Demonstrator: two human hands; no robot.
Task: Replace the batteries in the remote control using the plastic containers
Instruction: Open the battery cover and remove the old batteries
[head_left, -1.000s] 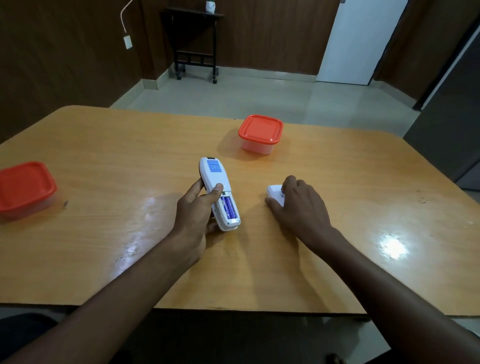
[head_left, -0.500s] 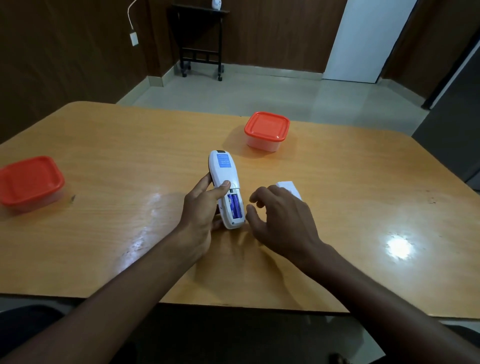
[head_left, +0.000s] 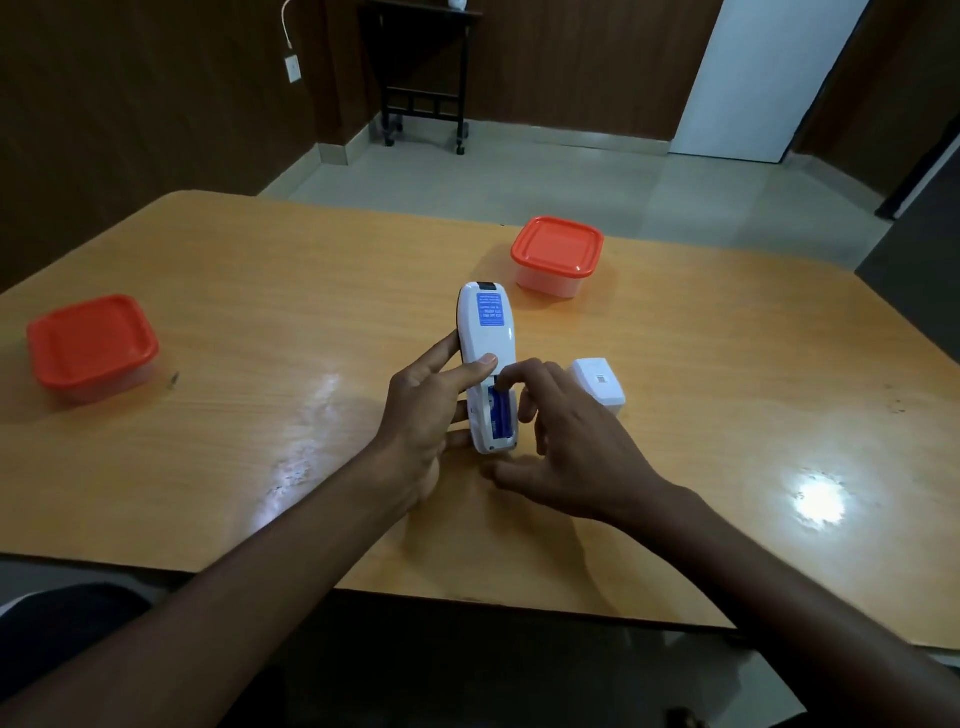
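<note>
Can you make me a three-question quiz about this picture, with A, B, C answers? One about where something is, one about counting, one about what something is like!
1. Where is the battery cover?
A. on the table, right of the remote
B. on a container
C. on the floor

2. How many orange lids?
A. one
B. two
C. three

3. The remote's battery compartment is
A. covered
B. open with blue batteries
C. open and empty

Answers:
1 A, it lies on the table beside the right hand.
2 B, the left container and the far container each have one.
3 B, blue batteries show in the remote that the left hand holds.
</note>
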